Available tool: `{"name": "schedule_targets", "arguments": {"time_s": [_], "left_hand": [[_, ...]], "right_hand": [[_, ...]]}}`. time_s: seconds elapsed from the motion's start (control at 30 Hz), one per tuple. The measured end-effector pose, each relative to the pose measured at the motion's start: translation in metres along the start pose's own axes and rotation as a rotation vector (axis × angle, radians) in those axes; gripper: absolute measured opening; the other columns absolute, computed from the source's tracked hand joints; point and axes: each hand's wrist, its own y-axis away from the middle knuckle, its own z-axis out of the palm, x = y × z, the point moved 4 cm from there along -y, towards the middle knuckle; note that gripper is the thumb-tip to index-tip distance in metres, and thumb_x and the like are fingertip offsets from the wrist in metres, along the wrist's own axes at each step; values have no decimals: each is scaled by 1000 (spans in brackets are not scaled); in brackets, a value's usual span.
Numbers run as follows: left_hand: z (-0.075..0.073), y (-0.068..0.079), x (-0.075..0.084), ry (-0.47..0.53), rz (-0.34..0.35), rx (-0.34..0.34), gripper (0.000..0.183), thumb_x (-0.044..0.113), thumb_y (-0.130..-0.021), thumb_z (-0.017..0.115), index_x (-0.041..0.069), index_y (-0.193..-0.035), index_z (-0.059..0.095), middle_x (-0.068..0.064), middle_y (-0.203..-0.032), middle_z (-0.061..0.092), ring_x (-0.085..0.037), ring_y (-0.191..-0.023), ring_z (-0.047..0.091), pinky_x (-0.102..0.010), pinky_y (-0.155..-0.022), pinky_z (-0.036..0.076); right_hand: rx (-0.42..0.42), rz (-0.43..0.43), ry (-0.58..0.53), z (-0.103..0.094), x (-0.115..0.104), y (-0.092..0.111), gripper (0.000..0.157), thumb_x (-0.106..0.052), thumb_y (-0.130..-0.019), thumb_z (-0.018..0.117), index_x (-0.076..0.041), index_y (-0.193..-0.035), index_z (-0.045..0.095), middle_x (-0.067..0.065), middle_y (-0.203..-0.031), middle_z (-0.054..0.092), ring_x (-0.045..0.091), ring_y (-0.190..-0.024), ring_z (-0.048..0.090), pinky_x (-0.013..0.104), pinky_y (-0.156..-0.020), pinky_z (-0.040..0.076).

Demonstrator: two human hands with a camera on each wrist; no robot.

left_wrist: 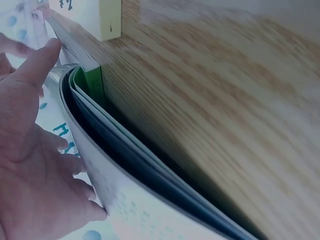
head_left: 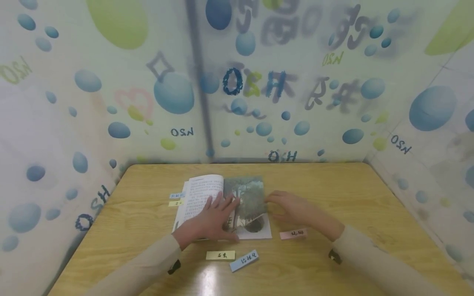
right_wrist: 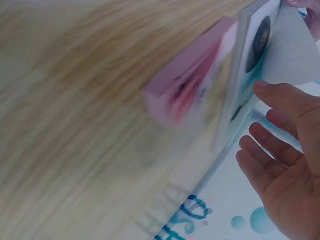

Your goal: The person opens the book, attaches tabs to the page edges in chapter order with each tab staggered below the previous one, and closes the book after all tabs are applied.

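Observation:
An open book (head_left: 249, 191) lies on the table, with a page of text on its left side and a tree picture on its right. Across its lower middle my left hand (head_left: 211, 220) rests with fingers spread. My right hand (head_left: 296, 209) is at the book's right edge, fingers relaxed; in the right wrist view its thumb meets the page edge. Just below that hand is a pink sticky-note pad (head_left: 293, 234) with handwriting. Nearer me lie a yellow pad (head_left: 220, 255) and a tilted blue pad (head_left: 244, 260), both written on.
A blue note tab (head_left: 176, 195) and a yellow note tab (head_left: 175, 203) stick out from the book's left side. The wooden table (head_left: 148, 181) meets a patterned wall (head_left: 237, 123) at the back, with more wall on both sides.

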Motion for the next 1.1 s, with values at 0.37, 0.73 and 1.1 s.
{"name": "schedule_targets", "arguments": {"time_s": [0.37,0.73,1.1], "left_hand": [[1,7,-15,-26,-7,45,105,62,-89,68,10,-164,16,-17,-167,10,-44,-150,-1,-62,-117,4],[-15,30,-45,258,-28,353,105,50,-84,77,4,-161,22,-21,-165,18,-51,-148,9,-73,-111,14],[-22,60,-85,307,-149,345,103,52,-92,68,-3,-160,13,-27,-165,12,-51,-148,2,-69,-114,6]], "right_hand": [[-26,73,-47,2,9,25,45,-9,-91,77,-3,-133,62,13,-129,62,31,-114,62,46,-94,53],[-44,35,-31,7,-6,22,45,-15,-91,78,-5,-132,63,10,-128,63,27,-115,61,44,-96,52],[-50,-38,-8,13,-14,8,39,-18,-95,73,-5,-130,63,7,-128,63,24,-119,59,42,-101,49]]}}
